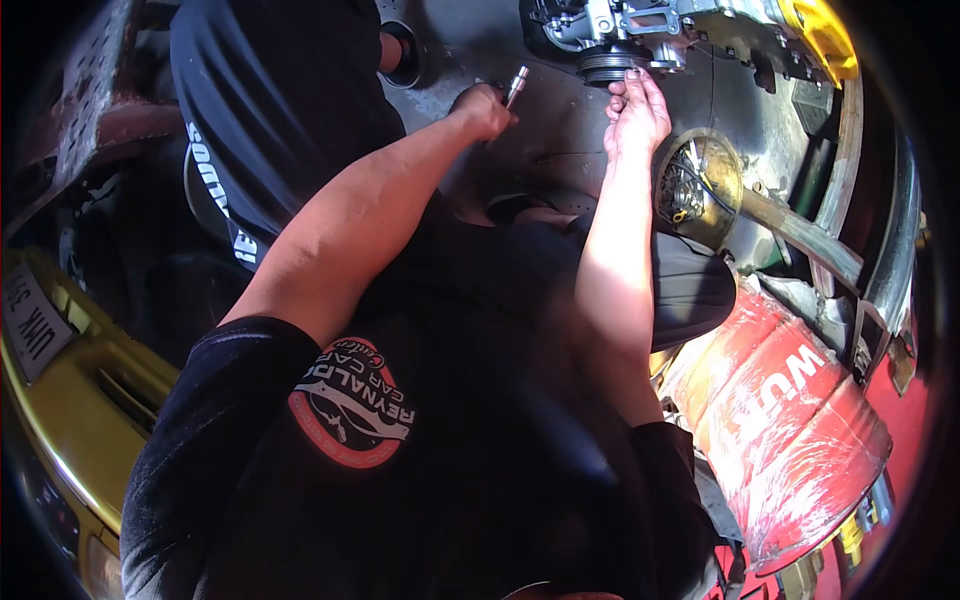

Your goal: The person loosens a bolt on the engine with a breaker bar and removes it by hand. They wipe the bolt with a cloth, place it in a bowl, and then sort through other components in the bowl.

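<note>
My left hand (483, 112) is closed around a socket wrench (518, 85), its shiny socket end pointing up past my fingers and the rest hidden by the fist. My right hand (638, 115) reaches up to the engine, thumb and fingertips pinched together at the edge of a black grooved pulley (606, 66). Whatever lies between those fingertips is too small to make out. Behind the pulley sits the silver metal engine (640, 22), with brackets and housings.
A round metal pan (722, 160) with small parts stands right of my right forearm. Further right are a wooden bar (805, 235) and a red drum (780, 420). A yellow car bumper (90, 430) is at the left, and a yellow part (822, 40) at the top right.
</note>
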The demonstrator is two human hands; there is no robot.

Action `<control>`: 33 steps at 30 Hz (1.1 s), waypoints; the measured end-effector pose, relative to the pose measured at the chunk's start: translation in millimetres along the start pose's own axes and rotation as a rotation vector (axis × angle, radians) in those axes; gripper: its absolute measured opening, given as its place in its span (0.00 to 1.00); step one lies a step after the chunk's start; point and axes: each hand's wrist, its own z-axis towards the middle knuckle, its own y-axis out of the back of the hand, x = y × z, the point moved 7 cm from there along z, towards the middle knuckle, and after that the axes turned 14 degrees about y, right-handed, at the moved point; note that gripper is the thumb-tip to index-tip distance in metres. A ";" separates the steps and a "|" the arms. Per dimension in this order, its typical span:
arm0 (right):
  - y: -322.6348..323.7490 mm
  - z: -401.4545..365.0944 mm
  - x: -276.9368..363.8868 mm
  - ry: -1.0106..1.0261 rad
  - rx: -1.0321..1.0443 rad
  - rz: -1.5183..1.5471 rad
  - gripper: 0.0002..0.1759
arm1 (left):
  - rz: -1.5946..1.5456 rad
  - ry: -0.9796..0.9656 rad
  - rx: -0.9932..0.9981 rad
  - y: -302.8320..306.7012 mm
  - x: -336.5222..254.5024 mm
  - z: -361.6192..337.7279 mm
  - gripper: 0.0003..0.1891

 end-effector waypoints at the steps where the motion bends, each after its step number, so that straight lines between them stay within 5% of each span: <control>1: 2.6 -9.4 6.3 0.002 0.024 -0.013 0.18 | 0.123 0.031 -0.007 -2.8 -0.3 -2.7 0.16; 7: 0.5 -58.6 47.2 0.102 0.132 -0.099 0.14 | 0.438 0.045 -0.144 -44.8 22.7 17.3 0.15; 10: 0.8 -76.9 66.7 0.226 0.173 -0.240 0.13 | 0.486 0.114 -0.054 -55.7 41.6 34.8 0.22; 13: -0.1 -92.1 90.6 0.308 0.163 -0.355 0.12 | 0.599 0.123 0.049 -50.5 37.8 36.3 0.14; 16: 3.4 -93.8 102.1 0.338 0.167 -0.474 0.12 | 0.744 -0.084 -0.081 -39.0 17.8 53.3 0.13; 21: 3.3 -86.9 117.4 0.328 0.169 -0.519 0.11 | -0.372 -0.356 0.319 17.6 -100.7 -70.6 0.14; 25: -3.7 -85.0 127.8 0.317 0.220 -0.568 0.13 | -0.458 -0.720 0.289 39.5 -136.7 -139.1 0.13; 33: 3.6 -85.9 129.2 0.259 0.282 -0.517 0.11 | -0.271 -0.768 0.139 41.8 -147.2 -174.7 0.10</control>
